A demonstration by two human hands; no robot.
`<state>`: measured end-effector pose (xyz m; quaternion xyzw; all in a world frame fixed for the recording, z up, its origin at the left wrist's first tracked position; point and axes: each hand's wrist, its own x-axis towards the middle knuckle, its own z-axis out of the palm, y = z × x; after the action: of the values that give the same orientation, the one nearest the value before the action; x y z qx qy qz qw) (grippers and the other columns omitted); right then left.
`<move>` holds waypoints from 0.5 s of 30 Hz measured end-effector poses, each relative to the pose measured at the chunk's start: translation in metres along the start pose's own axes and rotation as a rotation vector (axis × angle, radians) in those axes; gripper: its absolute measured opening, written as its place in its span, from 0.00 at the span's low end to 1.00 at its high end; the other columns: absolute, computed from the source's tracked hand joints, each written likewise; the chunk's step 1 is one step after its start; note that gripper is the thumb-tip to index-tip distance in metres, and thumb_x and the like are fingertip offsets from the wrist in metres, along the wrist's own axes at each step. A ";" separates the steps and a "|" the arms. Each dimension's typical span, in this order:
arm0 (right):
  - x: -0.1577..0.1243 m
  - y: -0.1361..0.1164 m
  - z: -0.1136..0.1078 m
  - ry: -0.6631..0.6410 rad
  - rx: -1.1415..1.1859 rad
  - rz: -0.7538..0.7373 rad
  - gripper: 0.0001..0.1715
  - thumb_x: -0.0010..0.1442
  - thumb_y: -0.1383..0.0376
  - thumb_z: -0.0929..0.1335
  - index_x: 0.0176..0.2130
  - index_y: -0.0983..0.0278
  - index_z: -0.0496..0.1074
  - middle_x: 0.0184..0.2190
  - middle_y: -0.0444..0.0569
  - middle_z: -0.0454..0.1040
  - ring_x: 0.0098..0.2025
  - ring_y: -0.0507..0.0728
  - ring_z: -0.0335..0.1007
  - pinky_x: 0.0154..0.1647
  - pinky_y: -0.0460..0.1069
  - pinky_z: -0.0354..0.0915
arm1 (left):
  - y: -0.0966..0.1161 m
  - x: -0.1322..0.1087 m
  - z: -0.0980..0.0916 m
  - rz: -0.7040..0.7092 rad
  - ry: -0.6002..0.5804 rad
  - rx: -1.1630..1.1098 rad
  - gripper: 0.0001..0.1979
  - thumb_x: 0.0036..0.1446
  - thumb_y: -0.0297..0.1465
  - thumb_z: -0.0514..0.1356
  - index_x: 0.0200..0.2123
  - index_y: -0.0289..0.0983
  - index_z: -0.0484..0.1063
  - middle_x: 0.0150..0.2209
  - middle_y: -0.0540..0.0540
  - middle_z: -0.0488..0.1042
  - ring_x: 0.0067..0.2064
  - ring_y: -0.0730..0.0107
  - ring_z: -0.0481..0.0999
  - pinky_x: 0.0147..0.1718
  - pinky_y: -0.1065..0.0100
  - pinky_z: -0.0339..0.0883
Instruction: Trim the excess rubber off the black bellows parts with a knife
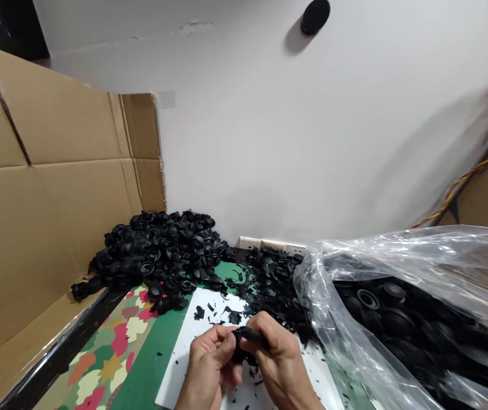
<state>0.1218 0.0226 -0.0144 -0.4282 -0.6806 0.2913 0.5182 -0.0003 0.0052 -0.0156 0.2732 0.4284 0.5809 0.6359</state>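
Low in the head view, my left hand (212, 361) is closed round a black rubber part (238, 345), its thumb and fingers pressed on it. My right hand (280, 359) pinches the same dark piece from the other side. The fingers cover much of the part, so its full shape is hidden. Beneath both hands lies a white board (175, 373) sprinkled with small black rubber scraps (234, 316).
Ribbed black rubber parts (158, 250) are heaped at the left by a cardboard box (64, 125). Black trimmings (275, 279) pile up near a wall socket strip (273, 245). At the right, a clear plastic bag (324, 307) holds more parts (397, 322).
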 end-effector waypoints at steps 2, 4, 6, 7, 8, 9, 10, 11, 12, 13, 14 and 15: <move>0.007 -0.002 -0.002 -0.015 0.013 0.038 0.09 0.49 0.68 0.64 0.20 0.62 0.62 0.18 0.40 0.62 0.22 0.51 0.58 0.22 0.44 0.56 | 0.004 -0.002 0.001 0.030 0.001 0.041 0.16 0.39 0.39 0.70 0.23 0.33 0.74 0.12 0.52 0.67 0.13 0.83 0.59 0.14 0.77 0.46; 0.013 -0.003 -0.001 -0.018 0.036 0.078 0.09 0.48 0.68 0.63 0.18 0.62 0.60 0.17 0.39 0.60 0.21 0.51 0.55 0.21 0.44 0.55 | 0.008 -0.003 0.002 0.071 0.024 0.119 0.14 0.40 0.37 0.69 0.24 0.33 0.75 0.11 0.53 0.66 0.13 0.81 0.59 0.15 0.77 0.48; 0.015 -0.003 0.002 -0.016 0.048 0.104 0.10 0.47 0.67 0.62 0.18 0.62 0.58 0.16 0.39 0.59 0.21 0.50 0.54 0.21 0.44 0.54 | 0.012 -0.005 0.002 0.120 0.039 0.205 0.11 0.41 0.36 0.68 0.25 0.33 0.75 0.11 0.54 0.66 0.13 0.80 0.60 0.16 0.76 0.50; 0.015 -0.003 0.004 -0.015 0.045 0.108 0.10 0.47 0.67 0.62 0.18 0.61 0.58 0.16 0.39 0.59 0.21 0.50 0.54 0.21 0.44 0.54 | 0.014 -0.005 0.002 0.139 0.041 0.243 0.10 0.41 0.35 0.67 0.25 0.33 0.75 0.11 0.54 0.66 0.13 0.80 0.60 0.16 0.76 0.50; 0.015 -0.004 0.005 -0.011 0.039 0.109 0.10 0.47 0.67 0.62 0.18 0.61 0.57 0.16 0.39 0.59 0.21 0.50 0.54 0.21 0.44 0.54 | 0.016 -0.005 0.003 0.154 0.046 0.276 0.10 0.41 0.34 0.66 0.24 0.33 0.75 0.11 0.54 0.65 0.13 0.80 0.60 0.16 0.76 0.51; 0.014 -0.005 0.007 -0.005 0.032 0.109 0.09 0.47 0.68 0.62 0.18 0.61 0.57 0.16 0.39 0.59 0.21 0.50 0.54 0.21 0.44 0.54 | 0.019 -0.005 0.003 0.162 0.054 0.304 0.09 0.41 0.34 0.66 0.24 0.33 0.75 0.11 0.54 0.65 0.13 0.80 0.60 0.15 0.76 0.51; 0.013 -0.006 0.008 0.001 0.024 0.109 0.09 0.47 0.68 0.62 0.18 0.61 0.56 0.16 0.39 0.59 0.21 0.50 0.54 0.21 0.44 0.54 | 0.021 -0.006 0.004 0.164 0.065 0.326 0.09 0.41 0.34 0.66 0.23 0.33 0.75 0.11 0.54 0.65 0.13 0.80 0.60 0.15 0.76 0.50; 0.012 -0.007 0.010 0.007 0.017 0.108 0.09 0.47 0.68 0.61 0.18 0.61 0.56 0.16 0.39 0.58 0.21 0.50 0.54 0.22 0.44 0.54 | 0.022 -0.006 0.005 0.163 0.079 0.342 0.09 0.40 0.34 0.66 0.23 0.33 0.75 0.11 0.54 0.65 0.13 0.80 0.60 0.14 0.77 0.50; 0.011 -0.008 0.010 0.013 0.009 0.106 0.10 0.47 0.68 0.61 0.18 0.61 0.56 0.16 0.39 0.59 0.21 0.50 0.55 0.22 0.44 0.54 | 0.023 -0.008 0.007 0.162 0.098 0.354 0.09 0.39 0.34 0.66 0.22 0.34 0.75 0.10 0.55 0.64 0.13 0.80 0.59 0.14 0.77 0.49; 0.012 -0.009 0.011 0.019 0.000 0.105 0.10 0.47 0.68 0.61 0.18 0.61 0.56 0.16 0.39 0.59 0.21 0.51 0.55 0.21 0.44 0.54 | 0.023 -0.010 0.008 0.163 0.117 0.360 0.09 0.39 0.34 0.67 0.22 0.34 0.75 0.09 0.55 0.64 0.13 0.80 0.59 0.13 0.77 0.49; 0.015 -0.009 0.010 0.027 -0.010 0.105 0.10 0.46 0.68 0.61 0.18 0.61 0.56 0.16 0.39 0.59 0.21 0.51 0.56 0.22 0.44 0.54 | 0.022 -0.014 0.008 0.155 0.128 0.362 0.09 0.38 0.34 0.67 0.22 0.34 0.75 0.09 0.55 0.63 0.12 0.80 0.59 0.13 0.77 0.49; 0.018 -0.009 0.007 0.044 -0.023 0.109 0.09 0.47 0.67 0.61 0.18 0.61 0.56 0.17 0.39 0.60 0.22 0.51 0.57 0.22 0.44 0.55 | 0.019 -0.018 0.009 0.143 0.127 0.358 0.10 0.37 0.34 0.68 0.22 0.34 0.76 0.09 0.55 0.64 0.12 0.80 0.58 0.12 0.77 0.48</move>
<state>0.1109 0.0351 -0.0007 -0.4769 -0.6480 0.3020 0.5114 -0.0018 -0.0080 0.0089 0.3744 0.5438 0.5550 0.5061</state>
